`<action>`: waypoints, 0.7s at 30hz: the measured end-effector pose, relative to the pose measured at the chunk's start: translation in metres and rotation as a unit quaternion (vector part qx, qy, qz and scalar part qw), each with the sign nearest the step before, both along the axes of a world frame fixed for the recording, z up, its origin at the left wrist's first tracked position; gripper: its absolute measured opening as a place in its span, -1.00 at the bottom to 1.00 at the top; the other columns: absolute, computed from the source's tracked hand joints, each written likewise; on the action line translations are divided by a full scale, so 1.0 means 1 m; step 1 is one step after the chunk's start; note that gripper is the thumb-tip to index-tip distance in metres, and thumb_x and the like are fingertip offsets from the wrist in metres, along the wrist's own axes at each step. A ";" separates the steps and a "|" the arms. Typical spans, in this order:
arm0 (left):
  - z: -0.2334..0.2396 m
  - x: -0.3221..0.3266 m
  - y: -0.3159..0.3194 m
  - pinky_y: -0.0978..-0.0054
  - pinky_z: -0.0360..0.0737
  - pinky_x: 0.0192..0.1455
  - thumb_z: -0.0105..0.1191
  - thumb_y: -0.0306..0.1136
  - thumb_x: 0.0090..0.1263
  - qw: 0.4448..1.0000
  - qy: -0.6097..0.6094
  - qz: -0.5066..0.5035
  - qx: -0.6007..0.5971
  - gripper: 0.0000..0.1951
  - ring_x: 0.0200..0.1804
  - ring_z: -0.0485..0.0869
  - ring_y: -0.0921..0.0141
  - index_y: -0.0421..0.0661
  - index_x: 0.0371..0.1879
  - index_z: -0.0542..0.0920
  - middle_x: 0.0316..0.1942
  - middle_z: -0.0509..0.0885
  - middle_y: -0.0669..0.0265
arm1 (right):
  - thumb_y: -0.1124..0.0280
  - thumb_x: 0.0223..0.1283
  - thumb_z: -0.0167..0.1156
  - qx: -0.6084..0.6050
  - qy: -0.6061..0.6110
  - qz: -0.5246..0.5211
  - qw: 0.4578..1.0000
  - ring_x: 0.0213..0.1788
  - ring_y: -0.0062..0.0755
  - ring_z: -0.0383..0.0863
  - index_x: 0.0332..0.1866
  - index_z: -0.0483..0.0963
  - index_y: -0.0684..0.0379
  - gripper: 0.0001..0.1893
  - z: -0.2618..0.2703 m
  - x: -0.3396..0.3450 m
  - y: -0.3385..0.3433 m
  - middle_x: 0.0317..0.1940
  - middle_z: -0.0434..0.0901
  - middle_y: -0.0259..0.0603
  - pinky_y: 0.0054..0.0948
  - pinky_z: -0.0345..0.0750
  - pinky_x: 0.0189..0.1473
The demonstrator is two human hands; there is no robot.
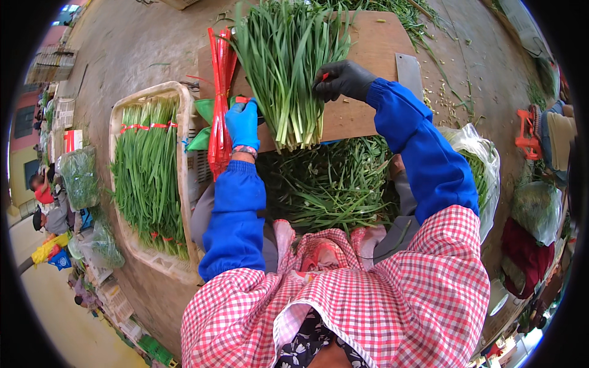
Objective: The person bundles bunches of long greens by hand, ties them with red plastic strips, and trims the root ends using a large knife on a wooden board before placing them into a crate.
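Note:
A loose bunch of Chinese chives lies on a wooden board, its pale cut ends towards me. At the bunch's left edge, my left hand in a blue glove pinches a bit of red plastic strip. On the other side my right hand, gloved in black, rests against the leaves with a red strip end between its fingers. Whether both ends belong to one strip under the chives is hidden. A bundle of red plastic strips hangs over the board's left side.
A plastic crate with tied chive bundles stands at left. A cleaver-like metal blade lies on the board's right. Leaf trimmings heap below the board. A plastic bag of greens stands right; a red stool is farther off.

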State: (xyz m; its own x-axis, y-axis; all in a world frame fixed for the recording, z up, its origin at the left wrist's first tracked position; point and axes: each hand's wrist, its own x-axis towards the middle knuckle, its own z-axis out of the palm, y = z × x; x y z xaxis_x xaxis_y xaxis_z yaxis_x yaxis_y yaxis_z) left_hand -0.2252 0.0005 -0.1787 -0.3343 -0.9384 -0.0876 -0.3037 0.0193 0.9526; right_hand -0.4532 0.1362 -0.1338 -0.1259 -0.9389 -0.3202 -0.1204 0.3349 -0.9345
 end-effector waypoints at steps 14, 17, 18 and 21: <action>0.072 -0.035 -0.023 0.20 0.48 -0.36 0.04 -0.26 -0.02 0.911 -0.267 -0.198 -0.246 -0.79 -0.44 0.55 0.02 -0.17 -0.62 0.60 -0.56 0.53 -0.04 | 0.36 0.08 0.16 -0.080 0.077 0.019 0.994 -0.62 -0.57 0.54 -0.33 0.54 0.16 -0.88 0.032 0.060 -0.020 -0.67 0.54 -0.31 -0.50 0.48 -0.52; 0.088 -0.045 -0.018 0.21 0.50 -0.34 0.03 -0.25 -0.03 0.879 -0.258 -0.257 -0.306 -0.78 -0.43 0.55 0.03 -0.17 -0.61 0.61 -0.54 0.54 -0.03 | 0.39 0.07 0.18 -0.111 -0.073 -0.075 0.988 -0.60 -0.58 0.54 -0.29 0.54 0.21 -0.85 0.040 0.072 -0.010 -0.61 0.56 -0.30 -0.51 0.50 -0.50; 0.087 -0.049 -0.020 0.21 0.51 -0.31 0.00 -0.26 -0.02 0.859 -0.299 -0.280 -0.307 -0.77 -0.42 0.56 0.03 -0.17 -0.61 0.62 -0.54 0.55 -0.03 | 0.40 0.07 0.18 -0.117 -0.091 -0.097 0.984 -0.60 -0.57 0.54 -0.29 0.54 0.22 -0.86 0.027 0.079 -0.010 -0.60 0.56 -0.29 -0.51 0.50 -0.50; 0.041 -0.032 -0.031 0.21 0.51 -0.30 0.04 -0.17 0.06 0.801 -0.371 -0.293 -0.367 -0.73 -0.37 0.57 0.02 -0.15 -0.51 0.63 -0.49 0.58 -0.02 | 0.43 0.06 0.18 -0.086 -0.114 -0.113 0.983 -0.56 -0.52 0.56 -0.27 0.54 0.24 -0.85 -0.036 0.114 -0.018 -0.54 0.58 -0.26 -0.49 0.51 -0.46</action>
